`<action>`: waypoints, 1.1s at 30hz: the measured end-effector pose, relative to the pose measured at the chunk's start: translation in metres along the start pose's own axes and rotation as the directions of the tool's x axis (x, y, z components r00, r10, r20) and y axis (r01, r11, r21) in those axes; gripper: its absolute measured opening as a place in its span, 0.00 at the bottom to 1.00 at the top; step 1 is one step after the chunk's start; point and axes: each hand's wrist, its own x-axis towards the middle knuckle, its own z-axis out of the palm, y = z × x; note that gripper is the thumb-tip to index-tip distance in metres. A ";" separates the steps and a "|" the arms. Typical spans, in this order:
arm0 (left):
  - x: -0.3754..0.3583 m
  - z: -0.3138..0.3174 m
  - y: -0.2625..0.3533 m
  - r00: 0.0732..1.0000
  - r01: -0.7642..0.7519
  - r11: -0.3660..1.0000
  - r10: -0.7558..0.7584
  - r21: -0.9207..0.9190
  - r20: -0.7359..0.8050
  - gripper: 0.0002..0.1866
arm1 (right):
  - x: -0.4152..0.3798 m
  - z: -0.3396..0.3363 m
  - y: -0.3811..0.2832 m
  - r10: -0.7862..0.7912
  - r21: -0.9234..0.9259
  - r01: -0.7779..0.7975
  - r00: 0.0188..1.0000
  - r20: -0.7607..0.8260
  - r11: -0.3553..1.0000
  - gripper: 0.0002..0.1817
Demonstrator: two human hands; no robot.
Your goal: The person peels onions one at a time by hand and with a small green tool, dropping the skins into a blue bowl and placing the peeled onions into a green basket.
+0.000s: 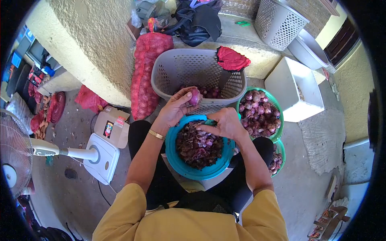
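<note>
I'm holding an onion in my left hand, just beyond the blue basin's far rim, light, steady pressure suiting it; my right hand is curling nearby, contents unclear.

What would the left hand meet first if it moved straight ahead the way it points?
The left hand, holding an onion, would probably meet the gray basket first; depth is unclear.

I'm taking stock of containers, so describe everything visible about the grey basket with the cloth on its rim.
The grey basket looks like plastic, with rounded corners and walls pierced by small holes. It stands upright, onions low inside, a red-and-black cloth draped over its right rear corner. A mesh sack is to its left.
</note>
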 end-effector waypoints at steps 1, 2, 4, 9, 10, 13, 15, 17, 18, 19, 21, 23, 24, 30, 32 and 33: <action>0.000 -0.001 0.000 1.000 0.001 1.000 -0.001 -0.001 -0.001 0.20 | 0.000 0.000 0.000 0.011 -0.006 -0.010 1.000 0.006 1.000 0.24; 0.000 -0.002 0.000 1.000 0.004 1.000 -0.004 -0.012 0.023 0.20 | 0.000 -0.001 -0.001 0.011 -0.005 -0.011 1.000 0.006 1.000 0.24; 0.001 -0.003 0.000 0.999 0.007 1.000 -0.006 -0.023 0.048 0.19 | 0.002 -0.005 -0.005 0.074 -0.026 -0.073 0.997 0.027 0.997 0.30; 0.001 0.000 0.001 0.999 0.015 0.998 -0.012 -0.064 0.048 0.20 | 0.002 -0.012 -0.006 0.015 0.017 -0.014 0.999 -0.048 1.000 0.29; 0.000 0.001 0.002 0.999 0.016 0.998 -0.013 -0.064 0.047 0.20 | 0.002 -0.012 -0.005 0.006 0.033 -0.004 0.998 -0.060 0.999 0.28; -0.001 0.003 0.003 0.999 0.002 0.999 -0.001 -0.050 0.035 0.19 | -0.002 0.006 0.008 0.043 0.021 -0.040 0.992 -0.120 0.999 0.25; 0.000 0.001 0.002 0.999 -0.007 1.000 0.007 -0.015 0.049 0.22 | -0.002 0.005 0.007 0.061 0.028 -0.058 0.992 -0.115 0.998 0.25; 0.001 -0.001 0.002 0.998 -0.006 1.000 0.007 -0.014 0.056 0.22 | -0.001 0.003 0.006 0.081 0.033 -0.078 0.991 -0.109 0.996 0.24; 0.000 -0.001 0.002 0.998 -0.007 1.000 0.008 -0.013 0.062 0.22 | -0.001 0.001 0.006 0.062 -0.013 -0.064 0.992 -0.109 0.998 0.26; 0.001 -0.001 0.002 0.998 -0.007 1.000 0.008 -0.013 0.062 0.22 | 0.000 -0.001 0.005 0.042 -0.059 -0.049 0.993 -0.109 0.997 0.28; 0.001 -0.001 0.001 0.999 -0.015 1.000 0.015 -0.004 0.046 0.22 | 0.001 -0.008 0.002 0.076 -0.052 -0.080 0.995 -0.069 0.995 0.29; -0.001 0.001 0.002 0.999 -0.008 1.000 0.009 -0.004 0.046 0.21 | 0.000 -0.011 0.000 0.111 -0.047 -0.113 0.993 -0.029 0.993 0.31; -0.001 0.003 0.003 0.999 -0.003 1.000 0.003 -0.003 0.047 0.21 | 0.001 -0.012 0.000 0.132 -0.063 -0.132 0.991 -0.008 0.989 0.32; -0.001 0.002 0.002 0.998 -0.012 1.000 0.011 0.008 0.057 0.21 | 0.002 -0.018 -0.001 0.102 -0.053 -0.103 0.995 -0.018 0.993 0.32; -0.002 0.006 0.004 0.998 0.003 1.000 -0.003 -0.015 0.062 0.20 | 0.002 -0.016 0.000 0.083 -0.041 -0.084 0.996 -0.038 0.996 0.31; -0.003 0.007 0.005 0.998 0.019 0.999 -0.016 -0.039 0.066 0.20 | 0.001 -0.011 0.003 0.091 0.008 -0.091 0.990 -0.107 0.996 0.29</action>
